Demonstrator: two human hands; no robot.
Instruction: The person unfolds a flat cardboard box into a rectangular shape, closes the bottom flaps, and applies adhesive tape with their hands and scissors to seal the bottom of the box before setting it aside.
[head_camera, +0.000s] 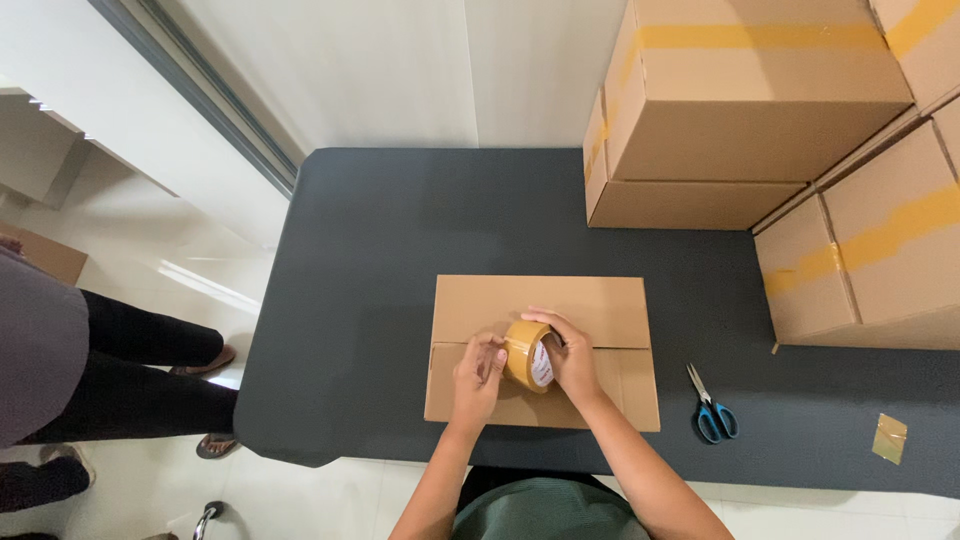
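- Head view: your right hand (572, 352) is closed around a roll of brown tape (529, 355), held on edge over the seam of a flat cardboard box (600, 305).
- Your left hand (479, 368) pinches the roll's near side, fingers curled.
- The box lies on a dark table (370, 260); blue scissors (711, 406) lie right of it, apart.

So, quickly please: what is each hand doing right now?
Left hand: closed on the free end of the roll of brown tape.
Right hand: closed around the roll of brown tape, over the cardboard box.
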